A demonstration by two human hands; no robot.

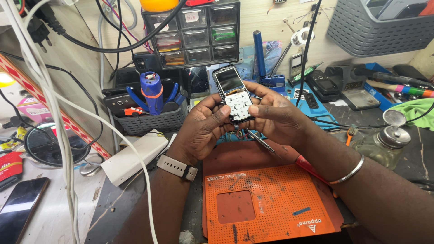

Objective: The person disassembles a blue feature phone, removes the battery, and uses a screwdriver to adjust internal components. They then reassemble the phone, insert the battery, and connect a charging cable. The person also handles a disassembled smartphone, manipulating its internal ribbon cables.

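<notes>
Both hands hold a small keypad phone (234, 92) upright above the bench, its dark screen on top and its white keypad membrane exposed. My left hand (203, 126) grips its left side, a pale watch strap on that wrist. My right hand (278, 115) grips the right side, thumb pressing on the keypad, with a metal bangle on the forearm. A thin screwdriver (261, 141) with a red handle pokes out under my right hand. An orange perforated work mat (271, 203) lies below the hands.
A small drawer cabinet (194, 34) stands at the back. A grey basket (151, 118) holds a blue tool and phones. A glass liquid dispenser (384, 144) sits right. White cables (54, 113) hang left, beside a white power bank (133, 158) and a dark phone (20, 203).
</notes>
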